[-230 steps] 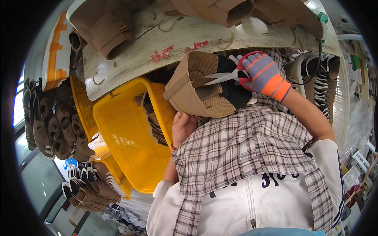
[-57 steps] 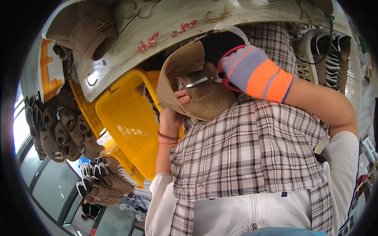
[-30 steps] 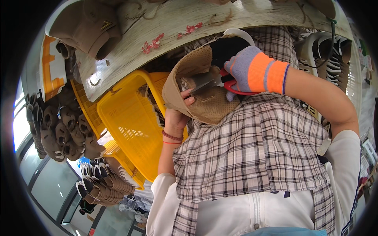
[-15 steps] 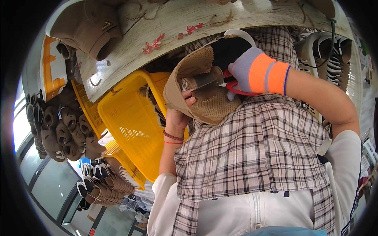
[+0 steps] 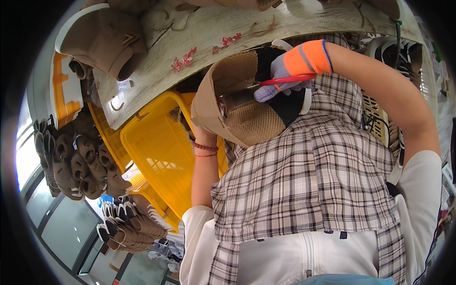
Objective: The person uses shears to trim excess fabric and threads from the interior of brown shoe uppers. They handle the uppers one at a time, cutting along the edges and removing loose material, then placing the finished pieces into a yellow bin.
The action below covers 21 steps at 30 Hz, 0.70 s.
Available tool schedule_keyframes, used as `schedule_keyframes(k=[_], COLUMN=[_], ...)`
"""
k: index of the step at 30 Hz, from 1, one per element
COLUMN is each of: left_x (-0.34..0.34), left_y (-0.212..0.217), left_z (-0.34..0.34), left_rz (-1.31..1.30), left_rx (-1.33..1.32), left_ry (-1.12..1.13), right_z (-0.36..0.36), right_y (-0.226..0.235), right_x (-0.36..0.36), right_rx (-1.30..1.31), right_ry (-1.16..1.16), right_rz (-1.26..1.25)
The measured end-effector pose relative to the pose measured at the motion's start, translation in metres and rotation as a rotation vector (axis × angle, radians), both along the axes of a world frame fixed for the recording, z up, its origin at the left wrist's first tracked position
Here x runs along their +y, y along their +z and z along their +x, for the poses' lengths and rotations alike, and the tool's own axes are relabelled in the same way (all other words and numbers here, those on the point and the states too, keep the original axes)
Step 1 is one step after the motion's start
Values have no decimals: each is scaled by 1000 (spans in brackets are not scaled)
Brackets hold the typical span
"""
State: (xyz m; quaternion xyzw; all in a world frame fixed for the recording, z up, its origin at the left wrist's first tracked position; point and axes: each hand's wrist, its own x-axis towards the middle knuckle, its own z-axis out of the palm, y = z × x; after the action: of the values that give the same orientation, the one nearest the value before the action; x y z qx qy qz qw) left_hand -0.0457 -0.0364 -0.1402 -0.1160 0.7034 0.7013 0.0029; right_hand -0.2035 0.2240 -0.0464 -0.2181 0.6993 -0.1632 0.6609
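A brown shoe upper (image 5: 251,124) with tan mesh lining and a black section lies across my lap, its hollow inside turned up. My left hand (image 5: 203,135) is bare and grips the upper's left end from beneath; most of its fingers are hidden behind the material. Red-handled scissors (image 5: 297,78) are in my right hand (image 5: 281,70), which wears a lavender and orange knit glove. Their blades reach into the hollow of the upper, and I cannot tell what the tips touch.
A yellow plastic basket (image 5: 154,149) stands at my left. Ahead is a whitewashed wooden tabletop (image 5: 156,71), with another brown shoe upper (image 5: 107,40) on its left part. Bundled uppers (image 5: 78,161) are at far left; stacked ones (image 5: 408,59) sit at the right.
My right hand has turned and swung up, bringing the scissors' red handle into fuller view. The upper has shifted left a little, and my left fingertips no longer show inside it.
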Motion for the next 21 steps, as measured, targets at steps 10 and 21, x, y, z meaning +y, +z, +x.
schedule_keyframes(k=[10, 21], left_x=[7, -21], left_y=[14, -24], left_z=[-6, 8], left_rz=[472, -206], left_rx=[-2, 119], left_ry=[38, -132], right_z=[1, 31], right_y=[8, 14], right_x=[-12, 12], right_rx=[103, 207], right_ry=[6, -29], right_rz=[-28, -84])
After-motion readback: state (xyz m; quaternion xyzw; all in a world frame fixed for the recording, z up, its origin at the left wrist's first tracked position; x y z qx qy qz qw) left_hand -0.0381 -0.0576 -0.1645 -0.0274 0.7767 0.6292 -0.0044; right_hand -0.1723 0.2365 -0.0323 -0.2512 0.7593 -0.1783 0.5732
